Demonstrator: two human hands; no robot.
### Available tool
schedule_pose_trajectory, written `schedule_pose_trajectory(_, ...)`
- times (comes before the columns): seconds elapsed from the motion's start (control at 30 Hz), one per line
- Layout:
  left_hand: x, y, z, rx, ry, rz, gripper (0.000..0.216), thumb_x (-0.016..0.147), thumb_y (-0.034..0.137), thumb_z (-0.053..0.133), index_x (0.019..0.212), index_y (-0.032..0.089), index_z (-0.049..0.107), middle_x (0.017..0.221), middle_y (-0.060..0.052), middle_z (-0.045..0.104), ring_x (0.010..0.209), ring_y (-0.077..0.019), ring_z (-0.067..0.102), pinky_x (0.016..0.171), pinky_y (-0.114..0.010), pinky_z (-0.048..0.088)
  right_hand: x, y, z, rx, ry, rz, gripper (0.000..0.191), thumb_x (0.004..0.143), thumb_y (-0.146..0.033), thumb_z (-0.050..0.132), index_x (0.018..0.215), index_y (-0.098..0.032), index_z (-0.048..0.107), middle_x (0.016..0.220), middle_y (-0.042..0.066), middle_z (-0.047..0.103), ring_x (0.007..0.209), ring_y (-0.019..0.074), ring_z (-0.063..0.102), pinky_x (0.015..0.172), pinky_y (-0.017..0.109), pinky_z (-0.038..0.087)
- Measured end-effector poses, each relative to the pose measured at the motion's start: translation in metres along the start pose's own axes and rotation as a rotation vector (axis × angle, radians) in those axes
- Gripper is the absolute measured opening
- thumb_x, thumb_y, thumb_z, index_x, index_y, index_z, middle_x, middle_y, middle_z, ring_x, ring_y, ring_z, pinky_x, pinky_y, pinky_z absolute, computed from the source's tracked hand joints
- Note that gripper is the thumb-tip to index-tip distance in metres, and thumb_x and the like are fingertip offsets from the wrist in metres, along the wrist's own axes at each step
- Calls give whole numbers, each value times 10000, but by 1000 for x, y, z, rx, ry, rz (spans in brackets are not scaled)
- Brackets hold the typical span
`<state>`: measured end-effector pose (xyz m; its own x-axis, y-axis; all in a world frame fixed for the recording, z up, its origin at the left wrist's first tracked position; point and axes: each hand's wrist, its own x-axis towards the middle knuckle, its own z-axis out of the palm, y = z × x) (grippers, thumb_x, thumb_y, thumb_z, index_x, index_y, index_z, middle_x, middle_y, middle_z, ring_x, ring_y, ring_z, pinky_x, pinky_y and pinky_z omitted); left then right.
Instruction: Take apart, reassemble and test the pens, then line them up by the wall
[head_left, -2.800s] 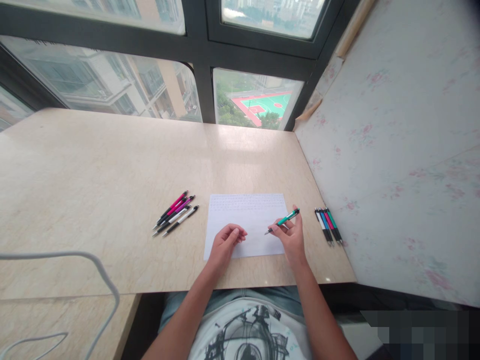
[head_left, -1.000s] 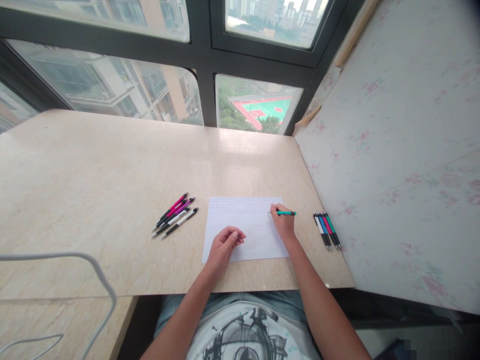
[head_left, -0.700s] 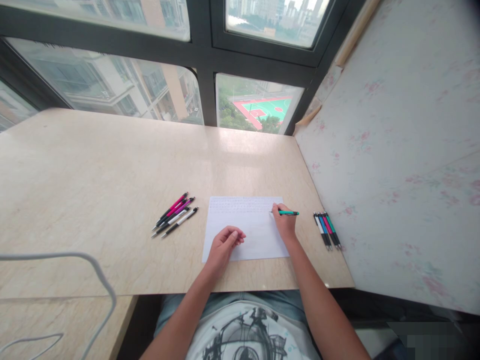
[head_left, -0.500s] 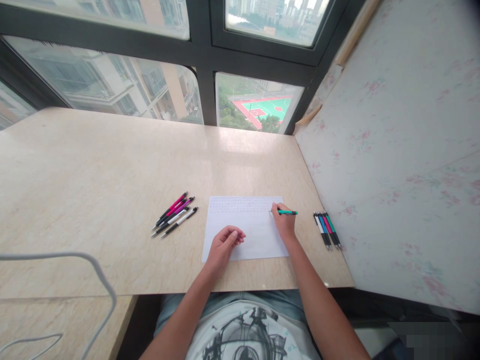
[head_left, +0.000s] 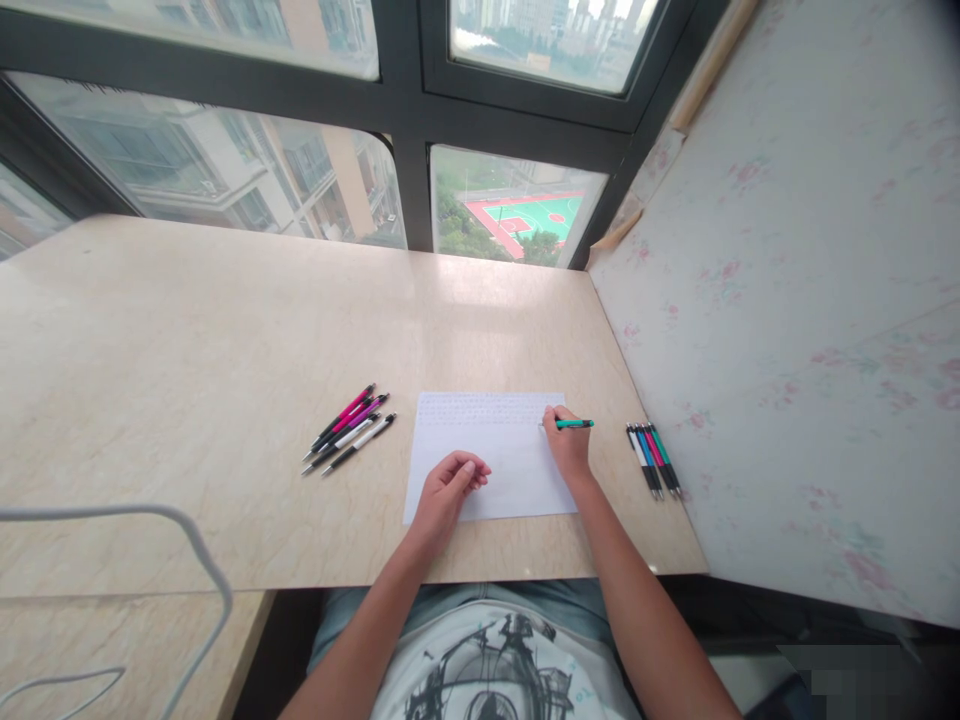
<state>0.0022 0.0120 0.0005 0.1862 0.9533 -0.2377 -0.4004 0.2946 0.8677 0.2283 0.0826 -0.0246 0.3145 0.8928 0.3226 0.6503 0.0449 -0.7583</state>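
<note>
A white sheet of paper [head_left: 499, 480] lies near the front of the table, with rows of small handwriting across its upper part. My right hand [head_left: 568, 445] rests at the sheet's right side, its fingers closed round a green and black pen [head_left: 576, 424]. The pen's tip is by the end of a written line, and its back end points right. On the lower left of the paper lies my left hand [head_left: 454, 485], fingers curled together with the thumb against them. Nothing shows in that hand.
Several pens [head_left: 349, 432] in pink, purple and white lie loosely left of the paper. More pens [head_left: 654, 462] line up side by side near the wallpapered wall [head_left: 810, 400]. A grey cable [head_left: 199, 545] loops over the front left. Windows [head_left: 517, 205] stand behind the table [head_left: 225, 350].
The pen in my right hand has shifted very slightly, its back end a little higher and further left. My left hand and the paper have stayed in place.
</note>
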Motion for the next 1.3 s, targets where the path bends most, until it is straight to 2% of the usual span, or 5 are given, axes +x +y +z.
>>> schedule_pose_trajectory(0.47,-1,0,2,-7,8,4,182,823,351,647,827,170,664,828,-62,661,737,-163,576,719,-292,459,4,0,-14,425,37,247,362,835,-524,556,729,-178,579,590,-31,501,540,115,466,512,223,383)
schedule_pose_trajectory(0.67,-2,2,3,11,-3,20,202,813,367,653,812,165,662,825,-65,657,720,-162,565,707,-291,455,-28,-21,-18,596,-65,373,374,795,-539,631,889,-178,607,580,-51,489,471,93,418,424,205,326)
schedule_pose_trajectory(0.8,-2,3,4,18,-2,24,193,819,361,647,808,169,660,822,-60,659,724,-162,566,710,-289,449,-56,-44,-17,649,-252,448,796,764,-454,698,1427,-235,315,575,-82,515,462,103,453,411,184,353)
schedule_pose_trajectory(0.9,-2,2,4,17,-3,17,182,826,352,643,824,171,660,827,-59,660,742,-166,571,723,-289,445,-64,-57,-17,659,-275,519,928,770,-440,688,1497,-277,135,606,-71,562,464,107,465,384,163,346)
schedule_pose_trajectory(1.3,0,-1,1,12,-9,30,171,830,339,641,831,169,664,820,-51,662,739,-150,566,717,-272,435,-67,-65,-22,661,-254,499,842,745,-449,683,1447,-271,252,602,-73,571,484,110,509,421,176,436)
